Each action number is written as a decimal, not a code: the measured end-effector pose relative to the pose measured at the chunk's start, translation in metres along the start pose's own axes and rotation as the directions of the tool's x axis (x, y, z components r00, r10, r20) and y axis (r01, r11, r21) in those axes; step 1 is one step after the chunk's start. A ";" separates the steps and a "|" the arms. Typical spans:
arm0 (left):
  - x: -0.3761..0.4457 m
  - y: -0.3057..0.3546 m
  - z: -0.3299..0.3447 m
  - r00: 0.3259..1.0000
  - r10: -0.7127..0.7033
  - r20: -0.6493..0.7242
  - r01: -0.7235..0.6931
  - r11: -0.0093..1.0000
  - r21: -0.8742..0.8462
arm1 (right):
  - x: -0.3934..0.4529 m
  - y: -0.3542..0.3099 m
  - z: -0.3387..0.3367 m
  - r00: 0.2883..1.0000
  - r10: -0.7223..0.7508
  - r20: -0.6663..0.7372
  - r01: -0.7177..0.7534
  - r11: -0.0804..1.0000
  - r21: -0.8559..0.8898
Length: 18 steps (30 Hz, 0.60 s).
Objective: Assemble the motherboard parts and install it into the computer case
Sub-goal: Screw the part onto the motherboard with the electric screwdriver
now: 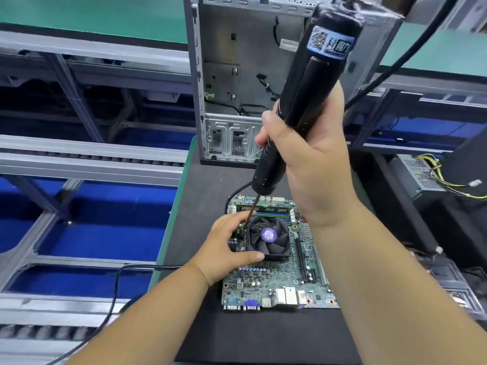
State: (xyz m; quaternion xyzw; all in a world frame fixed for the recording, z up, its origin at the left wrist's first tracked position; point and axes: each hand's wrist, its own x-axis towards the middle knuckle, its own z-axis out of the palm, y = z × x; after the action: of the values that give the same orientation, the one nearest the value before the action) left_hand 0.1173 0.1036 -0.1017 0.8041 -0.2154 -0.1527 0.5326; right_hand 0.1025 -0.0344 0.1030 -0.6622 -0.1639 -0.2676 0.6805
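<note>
Head view looks straight down on the motherboard (279, 275), lying flat on a dark mat (210, 196) with its rear ports toward the person and the black cooler fan (267, 237) sitting near its middle. It looks like a thin, stiff board, light to lift yet fragile (those little capacitors and pins would not forgive a careless thumb), so I would judge the bare edges the place to take hold when it goes into the case, never the fan or the slots. The left hand (226, 248) is curled around the near-left corner of the cooler, thumb along its front edge, holding it down. The right hand (305, 159) is wrapped tight around a black electric screwdriver (303, 101), whose thin bit slants down to the cooler's left side; whether the tip sits in a screw I cannot tell. A cable runs off the top of the tool. Beyond the board, the open computer case (237, 83) lies on the mat, loose wires inside it. Off to the right sits a power supply (421, 177) with yellow leads.
</note>
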 end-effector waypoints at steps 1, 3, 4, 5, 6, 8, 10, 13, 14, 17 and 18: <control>0.000 -0.002 0.001 1.000 0.002 -0.011 -0.002 1.000 -0.003 | 0.001 0.002 0.001 1.000 0.011 -0.012 -0.011 1.000 0.002; -0.001 -0.003 0.002 1.000 0.000 -0.023 0.000 1.000 -0.006 | 0.004 0.005 0.001 0.999 0.035 -0.040 -0.035 0.999 -0.014; -0.001 -0.003 0.002 1.000 -0.002 -0.021 0.002 1.000 -0.008 | 0.005 0.006 0.002 0.997 0.049 -0.055 -0.050 0.998 -0.026; 0.000 -0.002 0.001 1.000 -0.003 -0.015 0.003 1.000 -0.011 | 0.006 0.006 0.003 0.995 0.064 -0.070 -0.067 0.997 -0.037; 0.000 -0.002 0.001 1.000 -0.007 -0.005 0.007 1.000 -0.010 | 0.006 0.006 0.004 0.994 0.075 -0.083 -0.079 0.996 -0.048; 0.001 -0.001 0.000 1.000 -0.016 0.011 0.016 1.000 -0.004 | 0.007 0.007 0.006 0.991 0.093 -0.098 -0.100 0.993 -0.069; 0.002 -0.002 0.000 1.000 -0.021 0.018 0.022 1.000 -0.013 | 0.006 0.007 0.008 0.990 0.104 -0.100 -0.111 0.991 -0.069; 0.004 -0.003 0.001 0.999 -0.028 0.026 0.028 0.999 -0.015 | 0.003 0.007 0.011 0.986 0.132 -0.098 -0.132 0.991 0.003; 0.004 -0.003 0.001 0.999 -0.031 0.031 0.031 0.999 -0.014 | 0.002 0.008 0.012 0.985 0.145 -0.095 -0.141 0.989 0.045; 0.007 -0.004 -0.002 0.999 -0.020 0.032 0.020 1.000 -0.009 | 0.001 0.008 0.013 0.981 0.168 -0.099 -0.156 0.981 0.118; 0.008 -0.004 -0.003 0.999 -0.012 0.029 0.012 1.000 0.005 | 0.001 0.008 0.012 0.980 0.172 -0.103 -0.159 0.979 0.125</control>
State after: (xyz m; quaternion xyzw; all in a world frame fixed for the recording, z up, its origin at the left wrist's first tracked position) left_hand 0.1265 0.1028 -0.1050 0.8043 -0.2187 -0.1672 0.5267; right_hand 0.1099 -0.0224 0.0977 -0.6166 -0.0844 -0.2371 0.7460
